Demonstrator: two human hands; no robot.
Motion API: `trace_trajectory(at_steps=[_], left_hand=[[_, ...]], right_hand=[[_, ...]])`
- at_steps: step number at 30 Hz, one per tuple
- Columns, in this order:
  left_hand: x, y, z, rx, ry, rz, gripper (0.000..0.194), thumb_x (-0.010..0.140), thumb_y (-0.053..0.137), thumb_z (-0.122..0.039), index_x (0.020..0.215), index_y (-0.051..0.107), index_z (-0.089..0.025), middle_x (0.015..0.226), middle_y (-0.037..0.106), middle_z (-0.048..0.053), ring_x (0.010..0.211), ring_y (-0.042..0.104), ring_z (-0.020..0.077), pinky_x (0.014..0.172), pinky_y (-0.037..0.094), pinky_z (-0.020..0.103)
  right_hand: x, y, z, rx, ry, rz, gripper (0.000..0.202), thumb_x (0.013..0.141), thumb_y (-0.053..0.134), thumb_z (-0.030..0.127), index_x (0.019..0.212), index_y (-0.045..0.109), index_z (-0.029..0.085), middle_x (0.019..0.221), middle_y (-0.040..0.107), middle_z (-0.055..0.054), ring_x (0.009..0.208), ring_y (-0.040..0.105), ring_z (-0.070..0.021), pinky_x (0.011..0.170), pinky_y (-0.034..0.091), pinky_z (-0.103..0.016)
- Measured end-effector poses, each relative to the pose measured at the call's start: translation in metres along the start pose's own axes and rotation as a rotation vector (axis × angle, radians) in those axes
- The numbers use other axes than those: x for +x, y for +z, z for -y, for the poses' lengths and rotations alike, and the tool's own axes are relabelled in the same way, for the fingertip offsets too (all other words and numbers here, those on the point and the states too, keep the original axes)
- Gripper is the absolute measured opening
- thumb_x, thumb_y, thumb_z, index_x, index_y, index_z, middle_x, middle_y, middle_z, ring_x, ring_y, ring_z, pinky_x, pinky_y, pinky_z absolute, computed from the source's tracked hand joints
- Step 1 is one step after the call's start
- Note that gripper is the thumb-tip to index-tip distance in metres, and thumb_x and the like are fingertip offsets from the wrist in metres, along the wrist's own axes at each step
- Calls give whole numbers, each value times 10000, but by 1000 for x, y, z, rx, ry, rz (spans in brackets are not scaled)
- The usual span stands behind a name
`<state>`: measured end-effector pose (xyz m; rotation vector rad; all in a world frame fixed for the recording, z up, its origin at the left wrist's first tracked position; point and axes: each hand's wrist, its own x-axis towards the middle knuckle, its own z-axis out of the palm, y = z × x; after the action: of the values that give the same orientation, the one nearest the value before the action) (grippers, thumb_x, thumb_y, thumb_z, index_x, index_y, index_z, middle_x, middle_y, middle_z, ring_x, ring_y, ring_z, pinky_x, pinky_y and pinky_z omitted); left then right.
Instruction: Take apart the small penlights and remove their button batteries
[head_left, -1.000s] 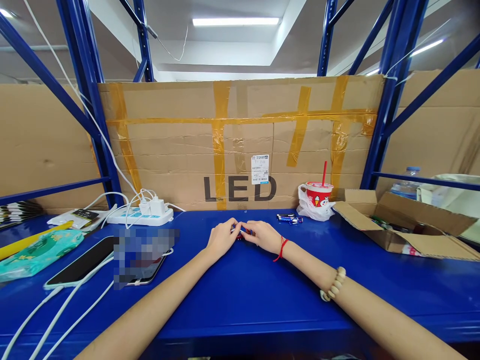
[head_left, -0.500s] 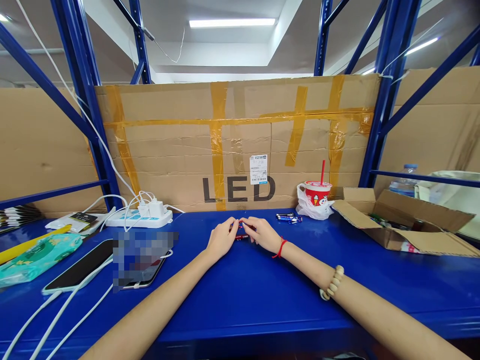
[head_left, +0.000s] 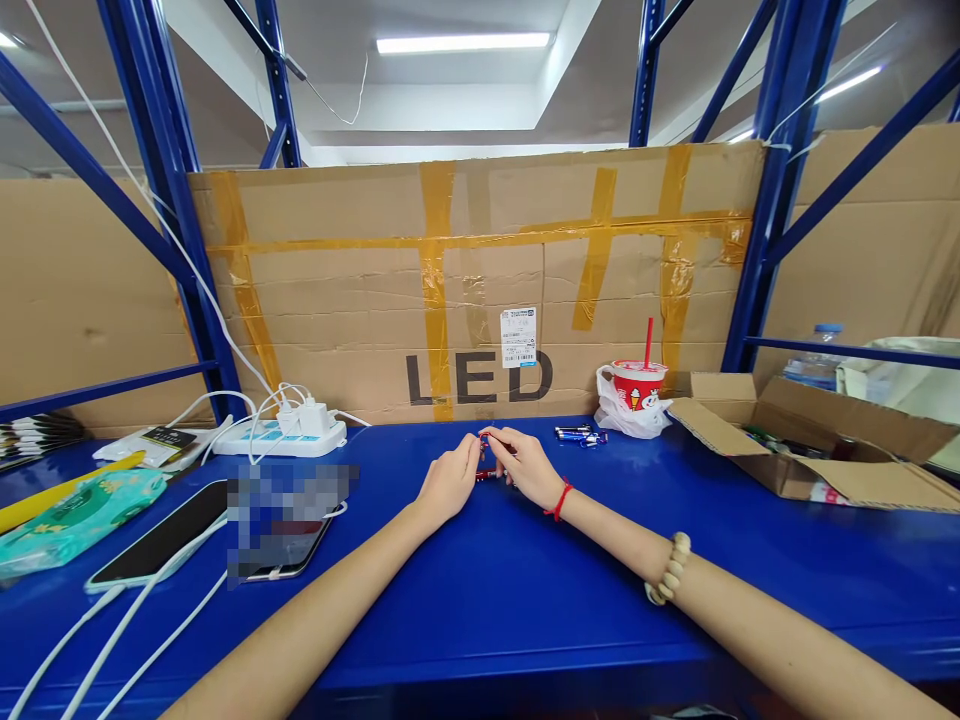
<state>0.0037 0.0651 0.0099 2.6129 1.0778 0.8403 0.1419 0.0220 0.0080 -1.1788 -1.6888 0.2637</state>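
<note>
The small red piece (head_left: 484, 438) is looking light enough for fingertips alone to bear, and its glossy skin is suggesting something hard, stiff and probably a little slick rather than soft. Whether it is hiding any fragile part is impossible to tell at this size. Being so short, it is likely calling for a thumb-and-forefinger pinch along its sides, with the other hand steadying the far end. The red rod (head_left: 486, 476) just below is probably handling in the same way, best taken around its middle. In looks, the small red piece is showing a deep, shiny red with paler glints, its outline being mostly covered by fingers; the red rod is appearing slim, darker and roughly level. The right hand (head_left: 527, 465) is pinching the small red piece between thumb and forefinger, in front of the body above the blue tabletop (head_left: 480, 590). The left hand (head_left: 448, 478) is meeting it there with bent fingers, but whether it is gripping anything is hidden. Whether the red rod is resting on the tabletop or sitting against the right hand's lower fingers is also staying unclear.
</note>
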Motion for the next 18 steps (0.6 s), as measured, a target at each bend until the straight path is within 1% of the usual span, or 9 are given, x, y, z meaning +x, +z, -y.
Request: trace_trajectory(at_steps=[3, 5, 8, 11, 13, 15, 18], left_hand=[[0, 0, -1, -6, 3, 20, 292, 886, 136, -349, 885, 405, -235, 753, 605, 1, 684, 588, 175, 548, 335, 232], [-1, -1, -3, -17, 13, 31, 287, 885, 140, -356, 918, 397, -233, 725, 601, -2, 665, 587, 173, 553, 344, 233], [-2, -2, -6, -33, 62, 59, 267, 878, 174, -373, 954, 390, -235, 702, 600, -13, 665, 587, 172, 578, 357, 238], [-3, -3, -9, -52, 102, 77, 249, 872, 196, -381, 941, 392, -243, 713, 607, -25, 679, 585, 167, 593, 357, 239], [-3, -3, -10, -51, 76, 58, 252, 871, 192, -393, 940, 386, -246, 706, 609, -26, 674, 583, 173, 588, 353, 244], [-2, -3, -10, -41, 24, 28, 264, 869, 184, -407, 945, 380, -248, 692, 606, -24, 663, 581, 181, 577, 347, 248], [-1, -3, -8, -32, -33, -13, 273, 867, 185, -419, 945, 384, -249, 663, 593, -26, 646, 577, 181, 568, 340, 247]], right_hand=[[0, 0, 1, -43, -27, -31, 330, 849, 329, 371, 1014, 582, 236, 617, 485, 24, 372, 427, -50, 466, 415, -211], [0, -1, 2, -69, -44, -49, 332, 850, 329, 371, 1017, 582, 234, 629, 487, 19, 404, 449, -59, 490, 417, -213], [2, -2, 2, -81, -54, -90, 345, 850, 323, 378, 1022, 581, 225, 665, 503, 4, 453, 481, -72, 513, 420, -216], [4, -3, -1, -107, -38, -142, 365, 852, 308, 390, 1053, 565, 225, 680, 526, -5, 489, 502, -89, 534, 422, -224], [6, -5, -5, -171, -6, -170, 365, 852, 307, 392, 1071, 553, 234, 710, 557, -9, 543, 528, -105, 575, 425, -235], [6, -8, -10, -271, 44, -183, 348, 850, 316, 385, 1055, 560, 246, 786, 593, -14, 655, 560, -128, 644, 421, -246], [7, -12, -16, -418, 138, -132, 338, 857, 302, 359, 986, 598, 260, 909, 617, -8, 836, 561, -150, 728, 399, -251]])
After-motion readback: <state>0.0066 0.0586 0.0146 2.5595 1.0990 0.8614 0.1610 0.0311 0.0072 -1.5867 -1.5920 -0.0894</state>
